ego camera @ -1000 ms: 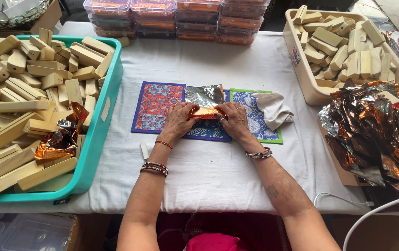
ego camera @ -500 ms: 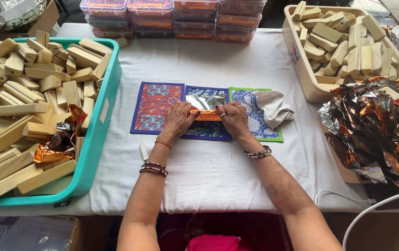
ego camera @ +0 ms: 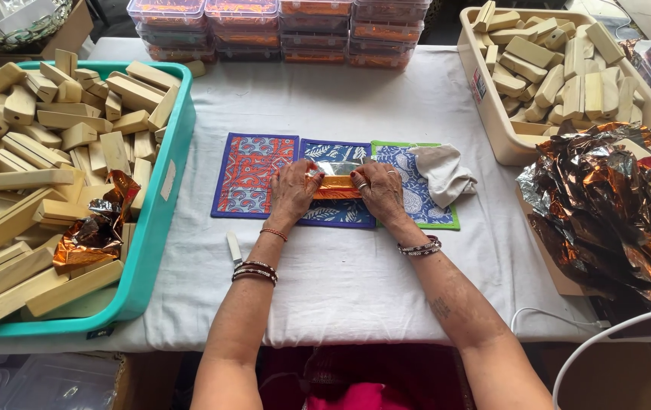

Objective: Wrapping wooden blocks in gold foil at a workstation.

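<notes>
Tabletop: foil-wrapped bar between hands.

Bare white tablecloth near me leaves my hands room. Left, the teal plastic tub of pale wooden blocks hems me in; right, crumpled copper foil sheets; far, stacked clear lidded boxes.

At the top centre of the frame stands a row of stacked clear plastic boxes with orange contents. A small red and white label is on the beige tub's side, upper right. A white label sits on the teal tub's wall, left.
</notes>
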